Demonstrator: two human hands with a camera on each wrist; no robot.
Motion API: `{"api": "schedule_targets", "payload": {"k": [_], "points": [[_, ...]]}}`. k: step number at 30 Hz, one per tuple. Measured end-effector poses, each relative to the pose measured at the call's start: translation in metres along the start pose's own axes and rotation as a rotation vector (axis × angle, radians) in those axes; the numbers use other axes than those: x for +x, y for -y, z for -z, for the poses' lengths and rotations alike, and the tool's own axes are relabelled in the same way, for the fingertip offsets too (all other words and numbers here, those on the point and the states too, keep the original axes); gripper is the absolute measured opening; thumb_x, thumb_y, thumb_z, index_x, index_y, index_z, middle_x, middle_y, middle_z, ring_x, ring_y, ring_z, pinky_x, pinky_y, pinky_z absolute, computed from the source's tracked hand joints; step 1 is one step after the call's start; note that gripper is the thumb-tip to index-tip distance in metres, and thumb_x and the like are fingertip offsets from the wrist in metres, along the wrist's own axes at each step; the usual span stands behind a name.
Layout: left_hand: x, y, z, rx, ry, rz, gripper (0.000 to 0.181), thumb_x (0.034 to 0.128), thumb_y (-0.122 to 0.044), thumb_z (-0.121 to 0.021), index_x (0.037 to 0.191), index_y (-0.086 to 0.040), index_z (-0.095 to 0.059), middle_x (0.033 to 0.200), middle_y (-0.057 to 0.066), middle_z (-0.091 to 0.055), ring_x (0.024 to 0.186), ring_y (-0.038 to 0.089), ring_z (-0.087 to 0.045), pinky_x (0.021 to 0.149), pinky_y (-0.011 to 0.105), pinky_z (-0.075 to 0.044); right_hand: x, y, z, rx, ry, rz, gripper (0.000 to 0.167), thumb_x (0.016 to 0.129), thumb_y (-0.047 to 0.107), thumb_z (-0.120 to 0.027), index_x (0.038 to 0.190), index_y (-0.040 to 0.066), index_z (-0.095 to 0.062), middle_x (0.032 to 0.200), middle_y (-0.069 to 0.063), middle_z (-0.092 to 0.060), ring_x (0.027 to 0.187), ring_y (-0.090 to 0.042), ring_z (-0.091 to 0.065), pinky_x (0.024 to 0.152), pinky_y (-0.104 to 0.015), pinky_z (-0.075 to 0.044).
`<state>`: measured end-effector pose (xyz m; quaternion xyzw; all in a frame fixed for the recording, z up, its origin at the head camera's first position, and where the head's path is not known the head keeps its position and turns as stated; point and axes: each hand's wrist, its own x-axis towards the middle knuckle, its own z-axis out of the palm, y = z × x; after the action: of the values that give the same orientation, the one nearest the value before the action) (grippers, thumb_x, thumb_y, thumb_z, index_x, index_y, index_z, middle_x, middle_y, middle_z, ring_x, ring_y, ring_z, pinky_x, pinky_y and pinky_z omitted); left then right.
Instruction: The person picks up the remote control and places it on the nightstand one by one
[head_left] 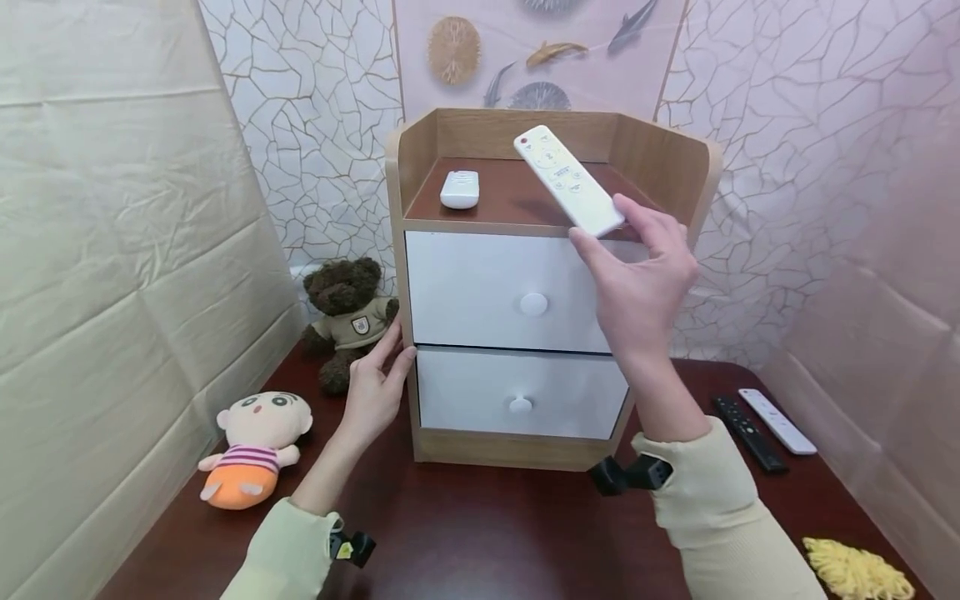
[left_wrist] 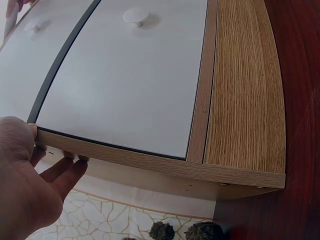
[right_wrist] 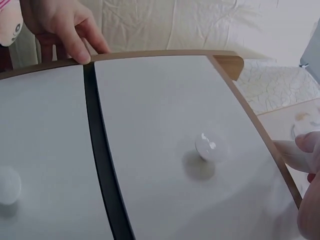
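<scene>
My right hand (head_left: 648,279) pinches the lower end of a white remote control (head_left: 566,179) between thumb and fingers. The remote is tilted, buttons facing me, in front of the top shelf of a small wooden cabinet (head_left: 513,450). In the right wrist view only part of that remote (right_wrist: 292,156) shows. My left hand (head_left: 377,387) touches the cabinet's left side, thumb at the front edge and fingers against the side panel, as the left wrist view also shows. A second, rounded white remote (head_left: 460,190) lies on the brown top shelf. Both white drawers (head_left: 480,287) are closed, each with a round knob.
A brown teddy bear (head_left: 347,325) sits left of the cabinet, with a plush doll (head_left: 257,450) nearer me. On the right lie a black remote (head_left: 748,433), a white remote (head_left: 777,422) and a yellow yarn bundle (head_left: 857,571). Fabric walls (head_left: 112,250) flank the dark red table (head_left: 480,533).
</scene>
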<state>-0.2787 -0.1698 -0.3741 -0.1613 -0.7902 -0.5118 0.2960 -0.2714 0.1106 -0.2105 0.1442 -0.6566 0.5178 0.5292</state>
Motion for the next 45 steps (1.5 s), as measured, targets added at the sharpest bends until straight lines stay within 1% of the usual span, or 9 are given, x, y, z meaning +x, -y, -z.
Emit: {"api": "schedule_targets", "payload": {"k": [12, 18, 25, 29, 33, 35, 38, 41, 45], "points": [[-0.002, -0.002, 0.000, 0.013, -0.003, 0.003, 0.054, 0.1067, -0.019, -0.060, 0.157, -0.009, -0.043, 0.151, 0.016, -0.049, 0.126, 0.031, -0.060, 0.092, 0.051, -0.055, 0.008, 0.010, -0.031, -0.052, 0.036, -0.028, 0.042, 0.079, 0.011, -0.091, 0.117, 0.001, -0.078, 0.109, -0.008, -0.074, 0.099, -0.013, -0.055, 0.077, -0.020, -0.049], [0.000, -0.001, -0.001, -0.003, 0.000, -0.003, 0.054, 0.1070, -0.018, -0.059, 0.158, -0.009, -0.042, 0.150, 0.017, -0.050, 0.125, 0.032, -0.060, 0.093, 0.052, -0.055, 0.012, 0.012, -0.040, -0.161, 0.106, -0.005, 0.044, 0.081, 0.015, -0.090, 0.119, -0.002, -0.076, 0.110, -0.014, -0.072, 0.103, -0.023, -0.054, 0.092, -0.031, -0.038], [0.000, -0.002, 0.000, 0.009, -0.011, -0.002, 0.054, 0.1066, -0.019, -0.060, 0.157, -0.010, -0.043, 0.152, 0.015, -0.048, 0.120, 0.030, -0.064, 0.088, 0.051, -0.057, 0.018, 0.020, -0.040, -0.254, 0.198, -0.107, 0.047, 0.085, 0.024, -0.088, 0.123, 0.001, -0.075, 0.112, -0.013, -0.073, 0.109, -0.025, -0.054, 0.103, -0.035, -0.030], [-0.001, -0.002, 0.000, 0.017, -0.009, 0.003, 0.053, 0.1069, -0.020, -0.059, 0.157, -0.010, -0.043, 0.152, 0.015, -0.049, 0.075, 0.023, -0.070, 0.074, 0.038, -0.057, 0.020, 0.024, -0.043, -0.293, 0.196, -0.169, 0.047, 0.085, 0.028, -0.088, 0.122, 0.003, -0.076, 0.113, -0.011, -0.074, 0.110, -0.024, -0.055, 0.104, -0.035, -0.031], [-0.002, -0.002, 0.000, 0.019, -0.009, 0.009, 0.053, 0.1069, -0.021, -0.059, 0.157, -0.011, -0.044, 0.151, 0.015, -0.049, 0.045, 0.017, -0.042, 0.063, 0.028, -0.049, 0.022, 0.026, -0.050, -0.381, 0.206, -0.200, 0.048, 0.084, 0.035, -0.087, 0.121, 0.005, -0.077, 0.111, -0.009, -0.074, 0.109, -0.024, -0.057, 0.102, -0.039, -0.031], [-0.002, -0.002, 0.000, 0.017, -0.015, 0.009, 0.054, 0.1066, -0.020, -0.060, 0.157, -0.011, -0.044, 0.151, 0.015, -0.050, 0.053, 0.018, -0.055, 0.067, 0.028, -0.052, 0.023, 0.027, -0.054, -0.422, 0.214, -0.199, 0.049, 0.084, 0.038, -0.086, 0.121, 0.006, -0.077, 0.110, -0.008, -0.075, 0.108, -0.024, -0.058, 0.101, -0.042, -0.030], [-0.002, -0.002, 0.000, 0.004, -0.023, 0.014, 0.053, 0.1064, -0.018, -0.060, 0.157, -0.011, -0.044, 0.148, 0.016, -0.052, 0.090, 0.026, -0.073, 0.080, 0.039, -0.058, 0.023, 0.028, -0.060, -0.474, 0.223, -0.186, 0.050, 0.084, 0.043, -0.086, 0.118, 0.007, -0.078, 0.108, -0.007, -0.075, 0.106, -0.025, -0.059, 0.101, -0.044, -0.030], [-0.002, -0.003, 0.000, -0.009, -0.020, 0.020, 0.053, 0.1063, -0.017, -0.060, 0.157, -0.011, -0.044, 0.146, 0.017, -0.055, 0.121, 0.030, -0.064, 0.090, 0.049, -0.056, 0.023, 0.028, -0.063, -0.520, 0.227, -0.170, 0.051, 0.083, 0.048, -0.085, 0.113, 0.007, -0.080, 0.103, -0.007, -0.075, 0.103, -0.026, -0.059, 0.099, -0.045, -0.030], [-0.001, -0.003, -0.002, -0.026, -0.016, 0.017, 0.054, 0.1061, -0.016, -0.060, 0.157, -0.009, -0.043, 0.145, 0.017, -0.056, 0.126, 0.029, -0.061, 0.093, 0.051, -0.055, 0.023, 0.027, -0.063, -0.559, 0.240, -0.158, 0.053, 0.082, 0.054, -0.083, 0.111, 0.009, -0.080, 0.100, -0.007, -0.075, 0.100, -0.027, -0.059, 0.098, -0.046, -0.031]]}}
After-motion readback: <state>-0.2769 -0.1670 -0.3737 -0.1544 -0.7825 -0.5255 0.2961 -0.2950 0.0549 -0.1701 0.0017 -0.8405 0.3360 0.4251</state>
